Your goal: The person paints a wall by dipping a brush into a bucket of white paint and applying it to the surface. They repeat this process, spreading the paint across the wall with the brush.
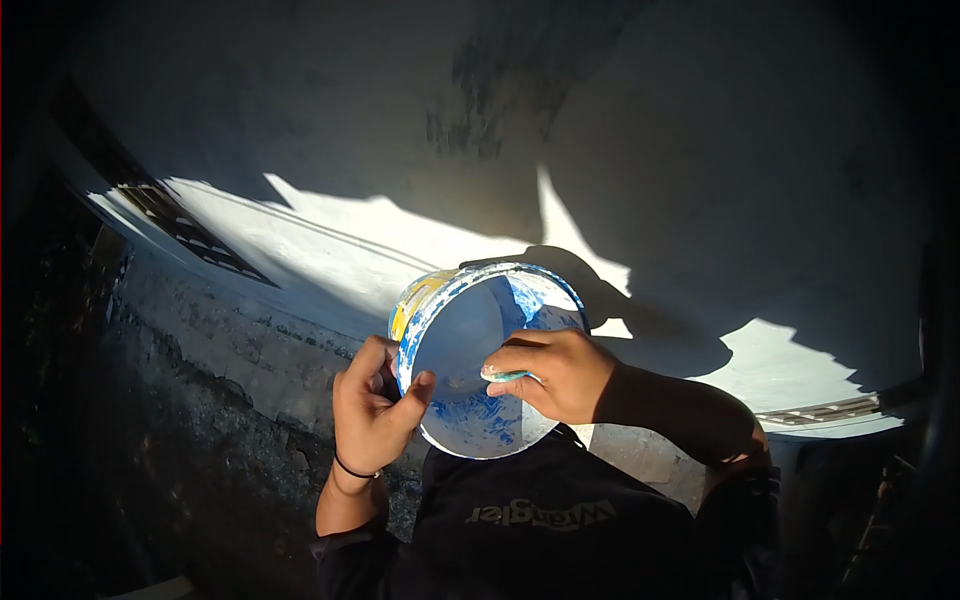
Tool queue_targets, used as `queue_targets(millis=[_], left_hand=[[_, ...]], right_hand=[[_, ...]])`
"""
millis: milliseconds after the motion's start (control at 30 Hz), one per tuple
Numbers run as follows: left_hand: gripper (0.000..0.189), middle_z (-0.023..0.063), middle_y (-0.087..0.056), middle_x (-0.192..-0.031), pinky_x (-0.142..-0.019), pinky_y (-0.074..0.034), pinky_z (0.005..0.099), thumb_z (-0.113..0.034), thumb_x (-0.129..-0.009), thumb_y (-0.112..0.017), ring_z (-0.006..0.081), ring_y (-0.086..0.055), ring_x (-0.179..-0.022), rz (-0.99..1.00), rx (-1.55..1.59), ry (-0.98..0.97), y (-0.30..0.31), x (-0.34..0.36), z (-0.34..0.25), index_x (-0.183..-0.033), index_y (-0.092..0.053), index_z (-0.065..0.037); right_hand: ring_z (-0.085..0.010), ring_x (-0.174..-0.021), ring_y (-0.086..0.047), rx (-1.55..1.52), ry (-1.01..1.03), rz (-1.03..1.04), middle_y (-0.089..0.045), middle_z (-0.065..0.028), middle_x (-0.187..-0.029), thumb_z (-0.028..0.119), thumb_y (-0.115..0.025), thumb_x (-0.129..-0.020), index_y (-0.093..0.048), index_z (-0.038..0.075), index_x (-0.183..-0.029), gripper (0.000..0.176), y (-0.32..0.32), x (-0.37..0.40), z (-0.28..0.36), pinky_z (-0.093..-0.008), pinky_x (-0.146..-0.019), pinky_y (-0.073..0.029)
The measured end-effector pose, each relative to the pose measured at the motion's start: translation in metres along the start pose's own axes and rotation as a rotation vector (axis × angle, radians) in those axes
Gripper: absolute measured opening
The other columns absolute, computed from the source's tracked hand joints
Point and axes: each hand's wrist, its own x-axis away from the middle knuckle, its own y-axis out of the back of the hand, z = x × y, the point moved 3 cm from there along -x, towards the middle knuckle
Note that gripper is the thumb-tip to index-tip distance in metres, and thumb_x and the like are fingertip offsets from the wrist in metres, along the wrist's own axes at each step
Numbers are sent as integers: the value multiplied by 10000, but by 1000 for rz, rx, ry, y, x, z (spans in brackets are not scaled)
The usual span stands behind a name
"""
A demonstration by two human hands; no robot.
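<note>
A plastic paint bucket (pixel 418 298) is tipped so that its open mouth faces me. Blue and white paint smears cover its rim and inner wall, and part of a yellow label shows outside. My left hand (pixel 375 415) grips the bucket at the left rim, thumb over the edge and fingers around the outside. Over the bucket's mouth, my right hand (pixel 565 375) pinches a small turquoise thing (pixel 508 377) between thumb and fingers. Most of that thing is hidden in the hand, so I cannot tell its kind.
A pale wall (pixel 340 225) rises in front, mostly shaded with jagged sunlit patches. At the left is a dark grille (pixel 195 232), above a rough, stained concrete base (pixel 230 350). Another slatted grille (pixel 820 411) shows at the lower right.
</note>
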Motion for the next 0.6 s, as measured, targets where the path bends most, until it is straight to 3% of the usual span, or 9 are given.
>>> queue_targets(millis=[167,233,333,433,500,600], left_hand=[[175,-25,-489,-638,-533,-327,180,-55,-780,-639,23,-395,-616,-13,-8,4,4,-6,16,-755,-470,-17],[172,-21,-495,-625,-488,-330,179,-57,-799,-629,17,-416,-560,-26,25,20,8,-9,23,-763,-465,-21],[172,-10,-506,-606,-405,-324,184,-61,-817,-617,18,-436,-470,-5,80,140,9,-14,15,-769,-455,-27],[180,1,-511,-588,-335,-307,191,-66,-824,-612,28,-436,-395,-17,89,100,10,-20,23,-767,-445,-29],[185,1,-509,-588,-335,-312,192,-68,-824,-614,28,-438,-398,-8,82,89,14,-25,29,-768,-443,-27],[192,0,-505,-587,-333,-317,192,-70,-825,-618,28,-439,-399,4,85,101,14,-29,28,-770,-439,-27]], right_hand=[[-237,-724,-652,-29,-43,-51,-634,-114,-830,63,-710,-737,-609,8,-896,196,3,-6,-6,-300,-614,-513],[-195,-710,-658,-58,-54,-285,-644,-113,-833,47,-706,-747,-599,-11,-897,192,19,-6,-3,-275,-624,-519],[-174,-677,-655,-145,-112,-416,-648,-128,-802,62,-685,-777,-594,-25,-901,177,29,-7,-2,-261,-575,-518],[-191,-642,-659,-197,-228,-527,-645,-140,-793,107,-696,-775,-599,-16,-905,204,31,-3,-11,-266,-527,-522],[-194,-626,-656,115,-49,-492,-643,-142,-781,114,-701,-769,-609,3,-901,197,28,-4,1,-276,-514,-522],[-215,-605,-651,122,-5,-551,-639,-144,-749,108,-703,-766,-605,21,-899,187,18,-2,-11,-287,-483,-505]])
